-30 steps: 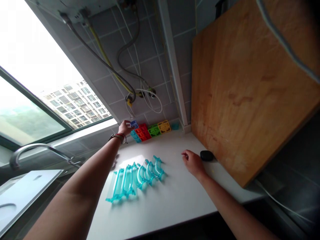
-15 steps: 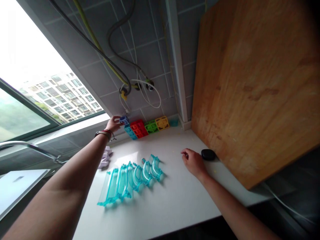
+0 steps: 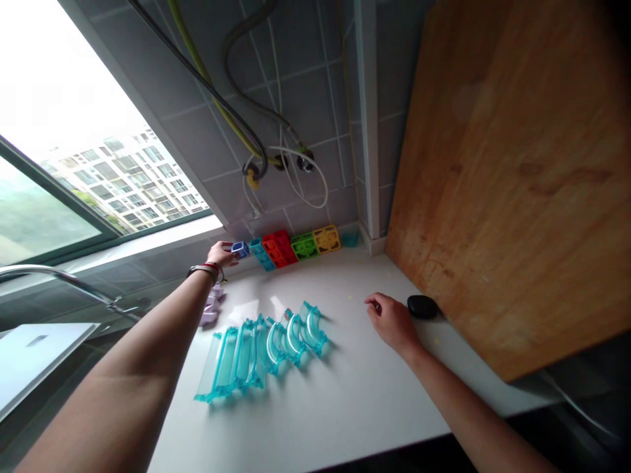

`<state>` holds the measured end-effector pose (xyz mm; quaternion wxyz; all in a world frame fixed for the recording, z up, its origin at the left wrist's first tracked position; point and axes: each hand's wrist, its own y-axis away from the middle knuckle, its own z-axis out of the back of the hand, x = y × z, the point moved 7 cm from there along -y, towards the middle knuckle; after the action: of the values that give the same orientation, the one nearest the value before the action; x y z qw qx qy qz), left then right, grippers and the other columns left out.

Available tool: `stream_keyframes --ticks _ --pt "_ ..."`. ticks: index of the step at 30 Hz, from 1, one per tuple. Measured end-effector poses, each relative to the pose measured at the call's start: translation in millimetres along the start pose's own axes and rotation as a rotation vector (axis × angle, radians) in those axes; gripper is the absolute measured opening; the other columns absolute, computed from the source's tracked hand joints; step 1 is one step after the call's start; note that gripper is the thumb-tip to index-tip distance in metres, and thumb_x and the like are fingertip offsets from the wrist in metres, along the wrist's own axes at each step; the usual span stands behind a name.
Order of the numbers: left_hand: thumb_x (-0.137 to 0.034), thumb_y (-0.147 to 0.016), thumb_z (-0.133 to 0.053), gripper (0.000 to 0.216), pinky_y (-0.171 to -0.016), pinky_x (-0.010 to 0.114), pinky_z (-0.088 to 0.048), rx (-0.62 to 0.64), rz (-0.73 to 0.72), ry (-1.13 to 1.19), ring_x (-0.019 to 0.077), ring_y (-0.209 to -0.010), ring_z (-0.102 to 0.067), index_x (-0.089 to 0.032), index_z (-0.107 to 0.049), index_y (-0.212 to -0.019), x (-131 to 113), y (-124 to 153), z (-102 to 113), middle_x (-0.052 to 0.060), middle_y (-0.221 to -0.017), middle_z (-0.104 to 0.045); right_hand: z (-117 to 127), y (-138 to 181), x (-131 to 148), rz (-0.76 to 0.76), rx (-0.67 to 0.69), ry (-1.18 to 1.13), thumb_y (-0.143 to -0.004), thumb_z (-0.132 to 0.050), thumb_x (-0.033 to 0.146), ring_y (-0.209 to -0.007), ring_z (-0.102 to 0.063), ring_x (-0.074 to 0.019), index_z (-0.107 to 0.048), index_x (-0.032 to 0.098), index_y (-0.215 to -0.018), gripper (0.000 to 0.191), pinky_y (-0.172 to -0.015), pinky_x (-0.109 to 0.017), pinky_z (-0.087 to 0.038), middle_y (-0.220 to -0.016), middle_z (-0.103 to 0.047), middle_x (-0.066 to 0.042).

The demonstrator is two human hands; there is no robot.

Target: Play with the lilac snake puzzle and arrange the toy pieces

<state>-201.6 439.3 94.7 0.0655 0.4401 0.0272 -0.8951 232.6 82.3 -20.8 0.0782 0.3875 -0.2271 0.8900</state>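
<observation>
At the back of the white counter [image 3: 345, 394], my left hand [image 3: 223, 253] pinches a dark blue toy block [image 3: 240, 249] just left of a row of blocks along the wall. That row holds light blue blocks [image 3: 261, 255], red blocks [image 3: 279, 249], a green block [image 3: 304, 246] and a yellow block [image 3: 327, 240]. My right hand [image 3: 391, 320] rests on the counter with its fingers curled; whether anything is inside cannot be made out. Several clear turquoise track pieces [image 3: 236, 358], some straight and some curved, lie side by side between my arms.
Lilac pieces [image 3: 211, 307] lie partly behind my left forearm. A black oval object [image 3: 422, 306] sits beside my right hand. A large wooden board [image 3: 507, 197] leans on the right. Hoses and cables [image 3: 256, 161] hang at the wall. A faucet [image 3: 64, 281] is at left.
The dark blue block has come off the top of the light blue blocks and moved left and down in my left hand. My right hand stays on the counter. The view has shifted slightly.
</observation>
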Motion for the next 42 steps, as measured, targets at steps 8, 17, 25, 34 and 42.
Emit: stream_keyframes --ticks 8,17,25,34,42 --pt "-0.032 -0.099 -0.065 0.037 -0.085 0.042 -0.061 0.032 -0.036 0.002 0.0228 -0.103 -0.068 -0.017 -0.060 -0.132 -8.7 7.4 -17.1 0.010 -0.126 -0.065 0.7 0.1 0.4 0.004 0.005 0.007 -0.088 -0.052 0.019 -0.078 -0.071 -0.0199 -0.073 0.021 -0.095 0.022 -0.072 -0.029 -0.048 -0.091 -0.078 -0.005" --pt "-0.039 -0.069 -0.092 0.090 -0.101 0.048 -0.057 0.057 -0.259 -0.041 0.0322 -0.123 -0.065 -0.017 -0.047 -0.143 -37.9 98.5 17.1 0.022 -0.146 -0.057 0.3 -0.2 -3.5 -0.034 0.001 -0.052 -0.087 -0.053 0.020 -0.075 -0.070 -0.0205 -0.074 0.022 -0.094 0.022 -0.071 -0.030 -0.048 -0.088 -0.078 -0.004" --pt "-0.049 -0.085 -0.074 0.040 -0.118 0.048 -0.046 0.176 -0.491 -0.146 0.0310 -0.134 -0.059 -0.036 -0.071 -0.122 23.9 349.4 43.5 0.005 -0.138 -0.067 2.7 3.6 2.6 0.008 0.037 -0.083 -0.088 -0.052 0.022 -0.078 -0.071 -0.0206 -0.073 0.022 -0.097 0.023 -0.074 -0.030 -0.050 -0.089 -0.078 -0.004" --pt "-0.042 -0.094 -0.061 0.014 -0.083 0.047 -0.064 -0.141 -0.239 0.160 0.0295 -0.093 -0.077 -0.040 -0.069 -0.105 115.7 491.7 24.9 0.003 -0.101 -0.078 -6.7 20.7 50.2 0.199 0.198 -0.095 -0.095 -0.051 0.030 -0.086 -0.068 -0.0212 -0.072 0.018 -0.103 0.025 -0.084 -0.033 -0.053 -0.098 -0.075 -0.008" --pt "-0.016 -0.098 -0.055 0.016 -0.064 0.028 -0.053 0.251 -0.831 -0.017 0.0149 -0.070 -0.067 -0.023 -0.068 -0.104 -35.2 468.7 -48.7 0.004 -0.084 -0.074 -59.7 3.2 106.7 0.273 0.513 -0.007 -0.090 -0.065 0.043 -0.065 -0.064 -0.0173 -0.071 0.021 -0.077 0.026 -0.063 -0.026 -0.046 -0.073 -0.073 -0.002"
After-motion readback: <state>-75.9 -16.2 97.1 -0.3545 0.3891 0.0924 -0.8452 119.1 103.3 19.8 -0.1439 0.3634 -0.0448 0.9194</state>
